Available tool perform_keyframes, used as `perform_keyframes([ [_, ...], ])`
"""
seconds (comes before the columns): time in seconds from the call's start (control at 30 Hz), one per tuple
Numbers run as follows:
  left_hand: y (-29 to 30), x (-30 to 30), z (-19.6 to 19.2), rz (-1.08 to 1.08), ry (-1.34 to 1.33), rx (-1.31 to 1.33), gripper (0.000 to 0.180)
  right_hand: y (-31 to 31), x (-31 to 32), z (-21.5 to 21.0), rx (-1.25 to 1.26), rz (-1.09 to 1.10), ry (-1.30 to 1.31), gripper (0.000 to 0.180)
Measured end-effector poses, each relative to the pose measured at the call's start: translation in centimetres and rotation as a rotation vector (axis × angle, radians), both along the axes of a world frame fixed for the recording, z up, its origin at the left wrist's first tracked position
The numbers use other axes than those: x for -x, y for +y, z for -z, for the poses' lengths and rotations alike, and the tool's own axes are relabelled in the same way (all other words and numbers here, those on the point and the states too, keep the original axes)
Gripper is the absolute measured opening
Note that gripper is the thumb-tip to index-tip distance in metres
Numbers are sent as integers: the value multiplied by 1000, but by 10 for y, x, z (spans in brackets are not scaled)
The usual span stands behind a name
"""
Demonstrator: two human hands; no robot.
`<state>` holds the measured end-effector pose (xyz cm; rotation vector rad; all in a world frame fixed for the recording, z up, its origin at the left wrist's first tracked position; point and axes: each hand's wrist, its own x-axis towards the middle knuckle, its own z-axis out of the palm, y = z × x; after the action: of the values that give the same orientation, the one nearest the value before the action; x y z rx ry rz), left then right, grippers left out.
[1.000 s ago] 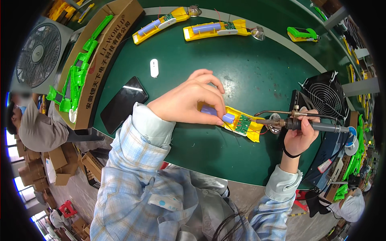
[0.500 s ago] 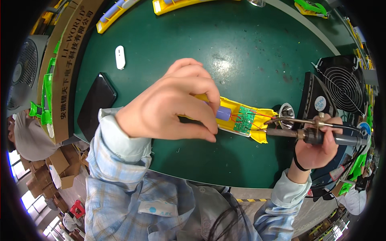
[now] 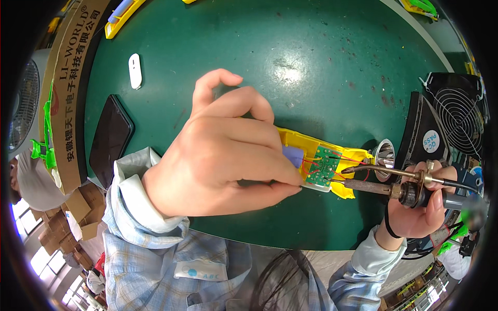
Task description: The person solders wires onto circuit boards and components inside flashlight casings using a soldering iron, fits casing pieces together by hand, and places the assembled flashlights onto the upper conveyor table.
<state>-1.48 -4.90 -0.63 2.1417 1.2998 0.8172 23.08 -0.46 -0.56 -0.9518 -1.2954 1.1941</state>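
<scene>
1. The yellow housing is laid on the green table near its near edge, right of centre; its long axis runs from upper left to lower right, with the open inside turned up.
2. A small green circuit board with thin red wires is seated in it, and a pale purple block is seen just left of the board.
3. The left hand is closed narrowly over the housing's left part, its fingertips pinched at the near edge just beside the board; whether a wire is gripped cannot be told.
4. The soldering iron is held in the right hand, wrapped tightly round the handle; the iron lies almost level and its bent tip points left, close to the board's right edge.
5. A shiny silver reflector cup is set just beyond the housing's right end.
6. Against half a second ago, the left hand is seen closer and larger, and the far yellow parts have slid toward the picture's top edge; the grip on the iron is unchanged.
7. A black phone and a small white oblong piece lie to the left.
8. A long brown cardboard box with red printed lettering runs along the far left, green parts beside it.
9. A black fan stands to the right, a round white-and-blue sticker on its dark base.
</scene>
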Motion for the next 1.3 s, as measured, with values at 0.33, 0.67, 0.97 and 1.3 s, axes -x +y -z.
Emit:
perform_keyframes([
  [0.33, 4, -9, -10, -115, -12, 20, 13, 3, 5, -6, -112, -49, -30, 21],
  [0.67, -10, -7, -18, -99, 2, 34, 8, -9, 5, 7, -174, -42, 88, 15],
  [0.97, 3, -11, -11, -85, 17, -44, 12, 8, 3, -11, -127, -25, 147, 19],
  [1.3, -4, -11, -5, -123, 30, -22, 12, 2, 5, -2, -130, -46, 136, 20],
])
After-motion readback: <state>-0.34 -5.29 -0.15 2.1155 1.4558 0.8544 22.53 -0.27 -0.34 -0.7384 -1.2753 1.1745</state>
